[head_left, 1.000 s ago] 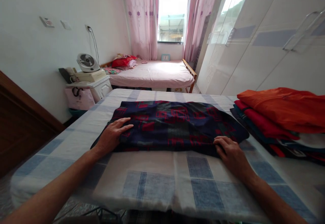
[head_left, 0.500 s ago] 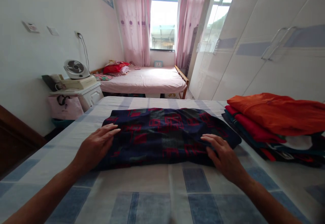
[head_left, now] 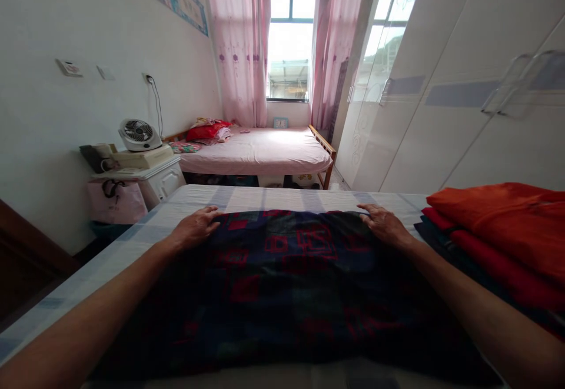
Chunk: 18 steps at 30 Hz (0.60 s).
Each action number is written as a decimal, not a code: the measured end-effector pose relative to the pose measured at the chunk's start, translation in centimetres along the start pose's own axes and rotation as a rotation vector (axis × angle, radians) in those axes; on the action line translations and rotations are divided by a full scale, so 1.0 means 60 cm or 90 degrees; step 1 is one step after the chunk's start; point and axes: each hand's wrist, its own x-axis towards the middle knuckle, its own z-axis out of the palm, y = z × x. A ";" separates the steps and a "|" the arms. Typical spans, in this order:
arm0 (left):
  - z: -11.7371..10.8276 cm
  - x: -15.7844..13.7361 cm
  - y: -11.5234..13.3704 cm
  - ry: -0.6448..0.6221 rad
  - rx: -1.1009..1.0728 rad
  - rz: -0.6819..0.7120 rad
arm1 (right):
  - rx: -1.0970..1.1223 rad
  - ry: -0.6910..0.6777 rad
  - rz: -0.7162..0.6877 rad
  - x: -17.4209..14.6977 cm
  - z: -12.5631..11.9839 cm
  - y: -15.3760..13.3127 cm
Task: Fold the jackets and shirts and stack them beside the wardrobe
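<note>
A dark navy folded garment [head_left: 282,283] with red square outlines spreads before me, over the checked bedsheet. My left hand [head_left: 198,225] is closed on its far left corner. At the far right corner, my right hand [head_left: 383,224] grips the edge, its fingertips bent over the cloth. Between the two hands the far edge runs nearly straight. The near part of the garment lies in shadow close to my body, and I cannot tell how much of it rests on the bed.
To the right is a stack of folded clothes [head_left: 498,230], orange on top. A second bed [head_left: 265,156] with a pink sheet stands beyond. On the left, a small fan [head_left: 139,135] sits on a box above a white cabinet [head_left: 165,180]. White wardrobes [head_left: 424,130] line the right side.
Both hands have gone from resting on the garment to gripping its far corners. The garment now reaches nearer to me and looks larger. The view has tilted up slightly.
</note>
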 end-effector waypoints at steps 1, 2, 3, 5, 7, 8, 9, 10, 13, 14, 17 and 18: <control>0.006 0.020 -0.009 -0.018 0.001 -0.004 | -0.012 -0.021 0.018 0.022 0.012 0.008; 0.012 0.036 -0.016 -0.038 0.001 -0.007 | -0.019 -0.040 0.031 0.039 0.022 0.014; 0.016 0.049 -0.021 -0.060 -0.001 -0.008 | -0.020 -0.058 0.036 0.052 0.030 0.018; 0.018 0.067 -0.029 -0.099 -0.006 -0.009 | -0.014 -0.089 0.019 0.069 0.039 0.023; 0.014 0.079 -0.035 -0.133 -0.007 -0.016 | -0.011 -0.124 -0.003 0.076 0.041 0.025; 0.011 0.083 -0.038 -0.148 -0.003 -0.020 | -0.010 -0.141 -0.012 0.078 0.040 0.025; 0.007 0.085 -0.041 -0.158 0.002 -0.022 | -0.010 -0.156 -0.018 0.079 0.040 0.025; 0.003 0.087 -0.043 -0.160 0.009 -0.022 | -0.012 -0.169 -0.021 0.080 0.039 0.025; -0.009 0.080 -0.048 -0.110 0.036 -0.015 | -0.024 -0.131 -0.022 0.074 0.035 0.023; -0.014 0.075 -0.048 -0.082 0.045 -0.013 | -0.029 -0.094 -0.019 0.070 0.032 0.022; -0.031 0.051 -0.044 -0.016 0.068 -0.010 | -0.023 -0.007 0.023 0.052 0.014 0.009; -0.038 0.041 -0.041 -0.002 0.071 -0.002 | -0.014 0.000 0.044 0.044 0.005 0.004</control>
